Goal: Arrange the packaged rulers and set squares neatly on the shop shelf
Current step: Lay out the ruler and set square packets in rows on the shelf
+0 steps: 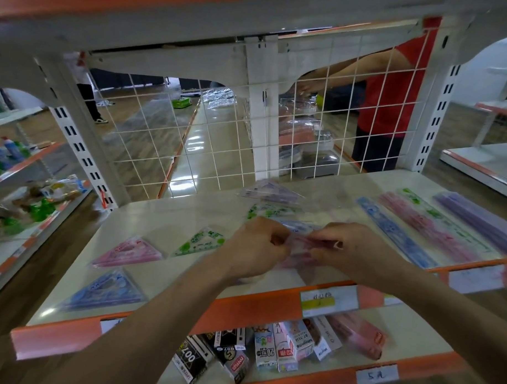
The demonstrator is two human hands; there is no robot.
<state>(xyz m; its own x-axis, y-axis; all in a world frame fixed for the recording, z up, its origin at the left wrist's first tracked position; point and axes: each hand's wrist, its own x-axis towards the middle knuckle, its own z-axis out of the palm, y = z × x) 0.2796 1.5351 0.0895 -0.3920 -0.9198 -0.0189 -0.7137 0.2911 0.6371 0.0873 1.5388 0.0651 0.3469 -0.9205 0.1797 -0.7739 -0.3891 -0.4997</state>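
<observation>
Both hands, left and right, pinch 1 pink packaged set square above the shelf

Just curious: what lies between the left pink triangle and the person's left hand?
A green set square packet lies flat on the shelf there, in the head view.

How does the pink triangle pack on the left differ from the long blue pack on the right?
The pink set square is triangular; the blue ruler is a long strip. The set square has gaps around it; the ruler lies beside a pink ruler. Both lie flat, clear-wrapped.
</observation>
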